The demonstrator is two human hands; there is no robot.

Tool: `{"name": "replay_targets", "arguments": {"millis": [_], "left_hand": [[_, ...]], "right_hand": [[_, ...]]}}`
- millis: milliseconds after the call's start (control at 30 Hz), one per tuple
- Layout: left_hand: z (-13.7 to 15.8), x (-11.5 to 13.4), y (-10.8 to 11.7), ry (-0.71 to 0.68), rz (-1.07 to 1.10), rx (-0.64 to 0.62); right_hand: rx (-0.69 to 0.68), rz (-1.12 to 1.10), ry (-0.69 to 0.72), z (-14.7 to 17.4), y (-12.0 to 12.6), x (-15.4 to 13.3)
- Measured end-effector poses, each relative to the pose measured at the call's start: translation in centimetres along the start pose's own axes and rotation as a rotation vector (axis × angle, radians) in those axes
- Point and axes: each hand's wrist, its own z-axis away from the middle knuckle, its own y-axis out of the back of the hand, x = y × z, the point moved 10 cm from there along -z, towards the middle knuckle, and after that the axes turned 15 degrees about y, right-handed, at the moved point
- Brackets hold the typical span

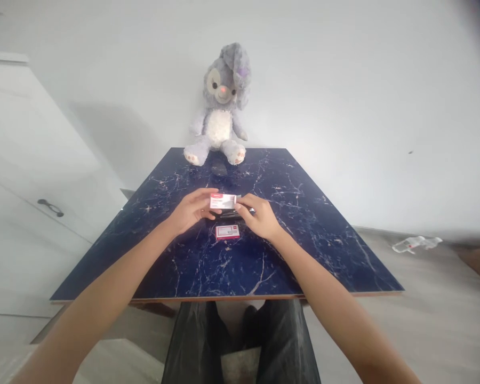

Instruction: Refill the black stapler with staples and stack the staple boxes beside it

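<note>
Between my two hands is a small white and red carton (223,201), raised over the middle of the table. My left hand (194,209) grips its left end, thumb and fingers around it. At the carton's right end, the fingers of my right hand (259,214) are closed on what looks like its end flap. Just behind and below the carton lies a dark, shiny object (229,214), mostly hidden by the hands, so its kind is unclear. Closer to me, a second white and red box (227,232) rests flat on the table.
The dark blue marble-patterned table (304,250) has its near edge above my legs. A grey plush rabbit (220,117) sits at the far end against the wall. White cabinet (36,213) stands left. On the floor at right lies a clear plastic item (416,244).
</note>
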Motion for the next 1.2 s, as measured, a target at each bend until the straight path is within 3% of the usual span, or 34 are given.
{"name": "replay_targets", "arguments": {"millis": [167, 700, 800, 1033, 1200], "left_hand": [[-0.6, -0.4, 1.4, 0.006, 0.021, 0.051], [-0.1, -1.9, -0.5, 0.083, -0.03, -0.069], [-0.3, -1.9, -0.5, 0.059, -0.048, -0.023], [0.1, -1.3, -0.6, -0.001, -0.161, 0.057], [0.5, 0.0, 0.7, -0.065, -0.188, 0.19]], "right_hand": [[0.03, -0.047, -0.05, 0.4, -0.7, 0.6], [0.123, -0.18, -0.156, 1.5, -0.7, 2.4], [0.099, -0.059, -0.122, 1.2, -0.5, 1.9], [-0.161, 0.062, 0.078, 0.3, -1.3, -0.7], [-0.016, -0.03, -0.011, 0.1, 0.1, 0.0]]}}
